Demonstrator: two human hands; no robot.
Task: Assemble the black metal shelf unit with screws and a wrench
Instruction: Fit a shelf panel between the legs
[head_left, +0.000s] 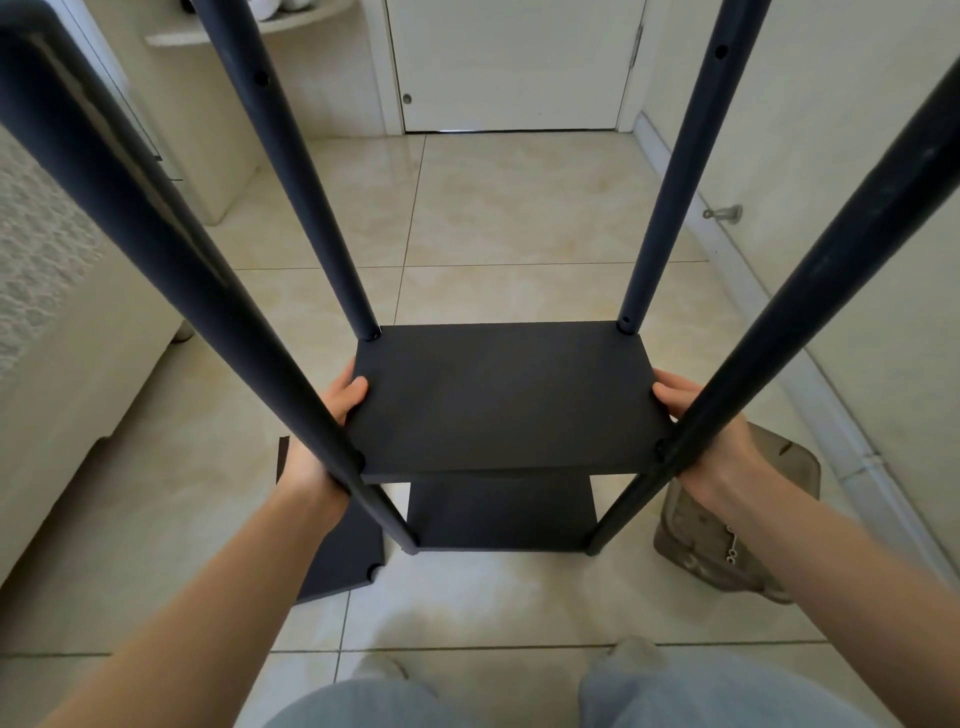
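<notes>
You are holding the panel (504, 400) level between the four posts (171, 270). Your left hand (332, 415) is gripping its left edge with the thumb on top, and your right hand (696, 415) is curling over its right edge. The panel is hanging above the bottom shelf (501, 512), which is looking already fitted near the floor. I judge the job under halfway: I can make out no screws on this panel, a spare panel (343, 561) is lying on the tiles at near left, and a bag (727, 525) of small metal parts is waiting at right. The panel's long axis is running left to right; the posts are standing upright.
</notes>
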